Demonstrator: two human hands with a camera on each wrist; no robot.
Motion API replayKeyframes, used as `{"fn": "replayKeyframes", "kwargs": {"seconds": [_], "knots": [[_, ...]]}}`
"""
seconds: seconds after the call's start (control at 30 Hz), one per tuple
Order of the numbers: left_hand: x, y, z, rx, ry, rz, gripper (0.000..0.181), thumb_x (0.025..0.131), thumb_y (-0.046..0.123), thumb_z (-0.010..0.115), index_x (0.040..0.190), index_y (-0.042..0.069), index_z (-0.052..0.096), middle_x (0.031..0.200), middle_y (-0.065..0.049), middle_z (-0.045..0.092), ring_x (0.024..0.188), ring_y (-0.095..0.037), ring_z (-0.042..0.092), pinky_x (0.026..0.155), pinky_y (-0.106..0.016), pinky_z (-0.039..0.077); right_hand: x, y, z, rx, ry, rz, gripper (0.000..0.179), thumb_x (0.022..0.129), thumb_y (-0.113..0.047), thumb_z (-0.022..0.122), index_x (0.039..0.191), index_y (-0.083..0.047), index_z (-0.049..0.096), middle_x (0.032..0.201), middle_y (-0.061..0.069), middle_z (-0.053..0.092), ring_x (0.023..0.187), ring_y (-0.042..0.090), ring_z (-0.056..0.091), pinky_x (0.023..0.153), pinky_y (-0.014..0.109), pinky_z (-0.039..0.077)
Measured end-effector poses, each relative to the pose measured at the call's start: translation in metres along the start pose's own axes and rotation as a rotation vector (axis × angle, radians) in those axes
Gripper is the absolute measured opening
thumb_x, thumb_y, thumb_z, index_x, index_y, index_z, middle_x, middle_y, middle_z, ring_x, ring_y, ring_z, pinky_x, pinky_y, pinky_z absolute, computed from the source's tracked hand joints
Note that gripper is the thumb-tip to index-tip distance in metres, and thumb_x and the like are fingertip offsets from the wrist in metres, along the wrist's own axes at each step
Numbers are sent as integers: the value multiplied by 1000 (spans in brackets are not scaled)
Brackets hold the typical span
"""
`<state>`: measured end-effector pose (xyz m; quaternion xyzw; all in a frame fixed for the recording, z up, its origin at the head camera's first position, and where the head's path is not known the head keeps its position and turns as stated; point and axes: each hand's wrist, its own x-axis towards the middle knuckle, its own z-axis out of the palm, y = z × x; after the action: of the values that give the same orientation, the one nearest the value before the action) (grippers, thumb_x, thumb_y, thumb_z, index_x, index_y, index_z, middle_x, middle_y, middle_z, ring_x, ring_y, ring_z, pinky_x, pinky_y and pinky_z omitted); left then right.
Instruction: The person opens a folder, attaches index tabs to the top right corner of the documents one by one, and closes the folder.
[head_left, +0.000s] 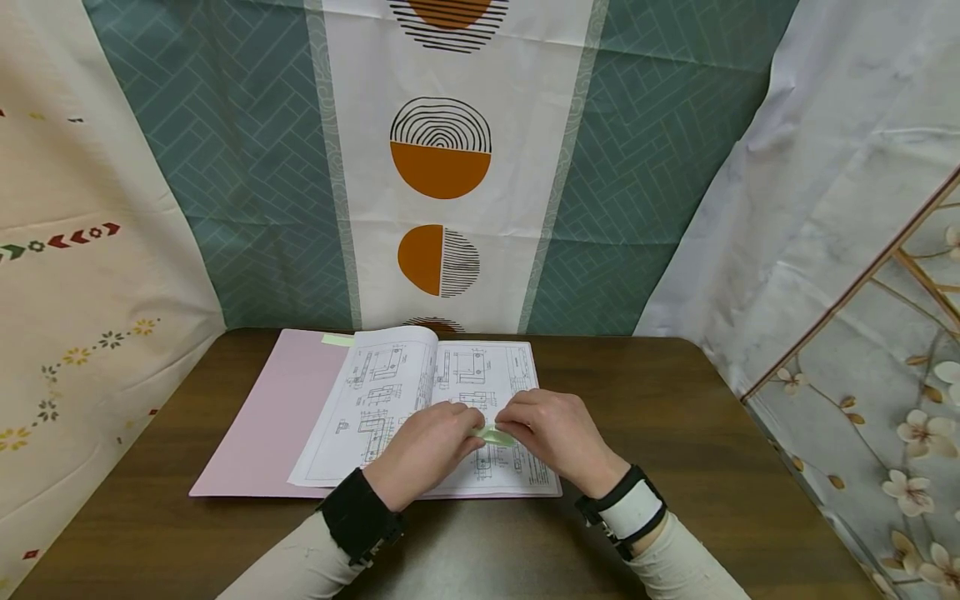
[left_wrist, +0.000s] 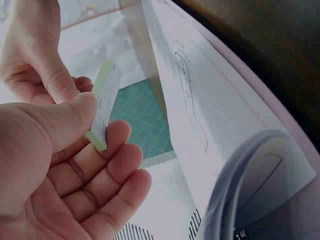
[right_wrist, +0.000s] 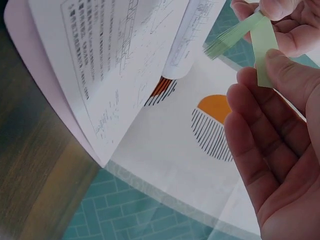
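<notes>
Lettering point(left_wrist: 100, 103) on the green pad point(left_wrist: 104, 107) shows only from left wrist.

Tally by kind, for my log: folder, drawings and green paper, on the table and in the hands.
Pink folder: 1
Open set of drawings: 1
Green pad, in the left hand: 1
Green strips: 2 (one pinched by the right hand, shown here; one at the folder's upper edge)
Total: 5
</notes>
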<state>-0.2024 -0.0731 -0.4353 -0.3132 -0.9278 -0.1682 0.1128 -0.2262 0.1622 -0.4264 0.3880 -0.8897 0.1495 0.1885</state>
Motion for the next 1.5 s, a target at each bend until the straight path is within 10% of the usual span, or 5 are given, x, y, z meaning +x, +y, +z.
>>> {"fn": "replayKeyframes", "kwargs": {"seconds": [1.03, 1.5], "knots": [[-3, 1, 4, -8, -42, -11, 40, 95, 21, 91, 127, 6, 73, 102, -2, 79, 87, -15, 69, 79, -36, 59, 0, 5, -8, -45, 98, 99, 16, 91, -18, 93, 105, -20, 88, 96, -8, 79, 82, 9, 70, 77, 31, 62], [-9, -5, 0, 15, -25, -17, 16, 94, 19, 91, 95, 15, 76, 86, 6, 73, 75, -11, 61, 72, -34, 54, -1, 6, -8, -36, 73, 111, 21, 90, -14, 94, 109, -20, 88, 97, -8, 79, 80, 8, 68, 75, 29, 60]]}}
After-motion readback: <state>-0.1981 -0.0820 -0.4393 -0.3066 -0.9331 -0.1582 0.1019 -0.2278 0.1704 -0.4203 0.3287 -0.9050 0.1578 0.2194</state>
